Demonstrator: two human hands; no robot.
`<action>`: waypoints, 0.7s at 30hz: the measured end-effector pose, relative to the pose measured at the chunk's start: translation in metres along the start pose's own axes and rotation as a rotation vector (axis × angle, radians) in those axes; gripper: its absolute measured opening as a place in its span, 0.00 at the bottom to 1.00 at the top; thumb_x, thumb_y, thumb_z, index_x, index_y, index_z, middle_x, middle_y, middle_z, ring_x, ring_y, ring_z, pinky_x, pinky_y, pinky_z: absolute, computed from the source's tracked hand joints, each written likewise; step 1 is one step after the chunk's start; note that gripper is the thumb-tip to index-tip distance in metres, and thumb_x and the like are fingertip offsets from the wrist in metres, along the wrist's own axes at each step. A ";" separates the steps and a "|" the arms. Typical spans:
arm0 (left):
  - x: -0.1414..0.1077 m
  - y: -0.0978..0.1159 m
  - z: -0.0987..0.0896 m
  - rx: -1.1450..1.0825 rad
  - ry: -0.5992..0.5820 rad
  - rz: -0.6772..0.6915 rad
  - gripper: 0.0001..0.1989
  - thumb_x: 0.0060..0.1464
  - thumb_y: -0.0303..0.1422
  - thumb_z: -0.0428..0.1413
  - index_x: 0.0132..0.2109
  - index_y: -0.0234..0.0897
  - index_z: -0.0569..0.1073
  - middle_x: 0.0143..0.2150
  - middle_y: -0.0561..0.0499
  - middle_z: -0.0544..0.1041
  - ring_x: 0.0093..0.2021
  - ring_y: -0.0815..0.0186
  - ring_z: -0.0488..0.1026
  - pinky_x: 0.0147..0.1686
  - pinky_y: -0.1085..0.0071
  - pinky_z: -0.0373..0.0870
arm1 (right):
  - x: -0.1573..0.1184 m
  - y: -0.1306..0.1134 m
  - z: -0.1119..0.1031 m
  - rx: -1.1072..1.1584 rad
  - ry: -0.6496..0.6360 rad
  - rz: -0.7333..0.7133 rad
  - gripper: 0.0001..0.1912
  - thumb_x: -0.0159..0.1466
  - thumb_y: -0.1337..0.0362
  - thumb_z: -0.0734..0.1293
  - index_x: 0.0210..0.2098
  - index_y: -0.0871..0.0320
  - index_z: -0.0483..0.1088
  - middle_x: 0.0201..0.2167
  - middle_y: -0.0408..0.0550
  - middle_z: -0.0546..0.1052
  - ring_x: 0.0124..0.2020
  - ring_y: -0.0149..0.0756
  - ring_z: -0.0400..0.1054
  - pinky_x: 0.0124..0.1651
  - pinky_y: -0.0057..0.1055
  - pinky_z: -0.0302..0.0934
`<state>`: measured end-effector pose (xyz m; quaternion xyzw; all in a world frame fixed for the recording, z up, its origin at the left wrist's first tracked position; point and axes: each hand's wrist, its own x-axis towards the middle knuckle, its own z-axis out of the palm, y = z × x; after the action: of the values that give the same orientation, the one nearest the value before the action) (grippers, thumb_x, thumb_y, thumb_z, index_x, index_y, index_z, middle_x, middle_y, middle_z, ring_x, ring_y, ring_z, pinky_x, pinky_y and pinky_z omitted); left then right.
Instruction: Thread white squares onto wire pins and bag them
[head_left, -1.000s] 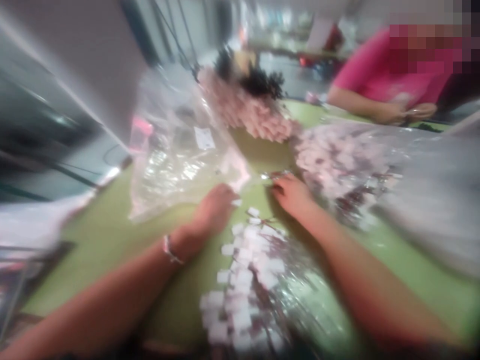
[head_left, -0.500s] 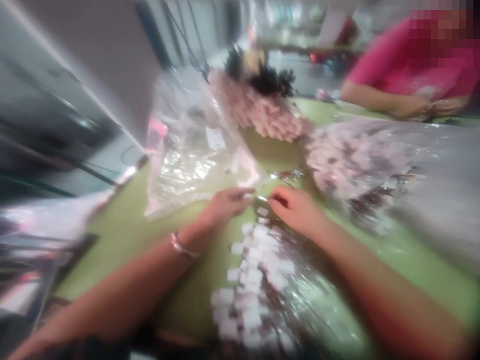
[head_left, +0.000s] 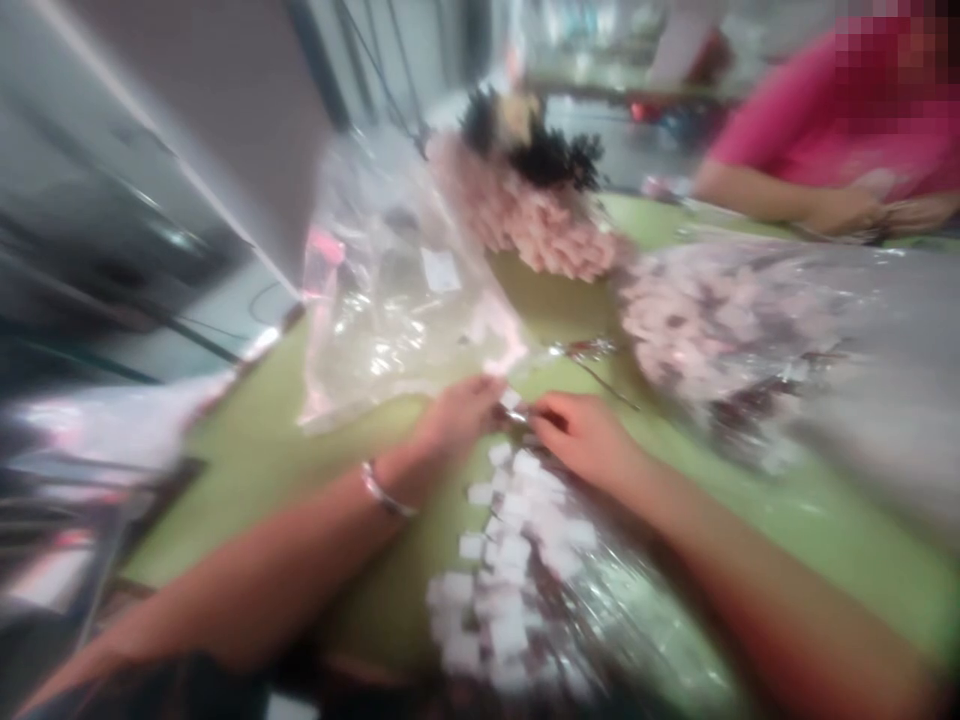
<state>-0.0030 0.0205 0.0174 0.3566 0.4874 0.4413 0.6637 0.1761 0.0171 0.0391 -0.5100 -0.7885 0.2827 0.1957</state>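
My left hand [head_left: 466, 408] is closed in a pinch at a small white tag [head_left: 511, 398], in front of me over the green table. From the other side my right hand [head_left: 574, 425] reaches in with thumb and fingers pinched together. Blur hides what lies between its fingertips, close to the tag. Just below both hands lies a bunch of thin stems with several white tags [head_left: 510, 530], partly covered by clear plastic wrap [head_left: 637, 590].
A clear plastic bag [head_left: 390, 310] lies at the left. Beyond are pink artificial flowers [head_left: 555, 235]; wrapped pale flowers [head_left: 697, 320] lie right. A small metal tool, perhaps pliers [head_left: 589, 348], lies on the green table [head_left: 262, 420]. A person in pink [head_left: 810, 120] works across it.
My hands have come closer together, and the left fingers have closed at a white tag that now shows between the hands. A thin dark stem now shows beside the metal tool.
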 end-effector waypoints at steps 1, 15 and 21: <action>0.000 0.000 0.000 -0.008 -0.004 0.000 0.11 0.56 0.37 0.59 0.35 0.31 0.71 0.28 0.48 0.75 0.29 0.70 0.73 0.30 0.75 0.68 | 0.000 0.000 0.000 -0.015 0.003 -0.005 0.08 0.61 0.64 0.64 0.28 0.57 0.71 0.23 0.42 0.74 0.21 0.27 0.61 0.26 0.26 0.50; 0.000 -0.002 -0.001 0.027 -0.059 0.020 0.09 0.58 0.33 0.56 0.43 0.31 0.74 0.29 0.47 0.77 0.30 0.69 0.73 0.36 0.71 0.69 | -0.002 -0.004 -0.006 -0.179 0.035 -0.009 0.11 0.63 0.64 0.61 0.25 0.58 0.69 0.23 0.43 0.73 0.22 0.28 0.60 0.28 0.28 0.48; 0.002 -0.005 -0.006 -0.006 -0.058 0.045 0.08 0.56 0.33 0.58 0.39 0.31 0.75 0.30 0.49 0.75 0.31 0.70 0.71 0.36 0.71 0.67 | -0.003 -0.007 -0.011 -0.071 -0.033 0.011 0.11 0.62 0.62 0.62 0.24 0.57 0.69 0.20 0.40 0.71 0.22 0.27 0.59 0.27 0.27 0.48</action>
<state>-0.0076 0.0211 0.0100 0.3783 0.4585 0.4472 0.6683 0.1791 0.0150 0.0514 -0.5160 -0.7984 0.2640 0.1632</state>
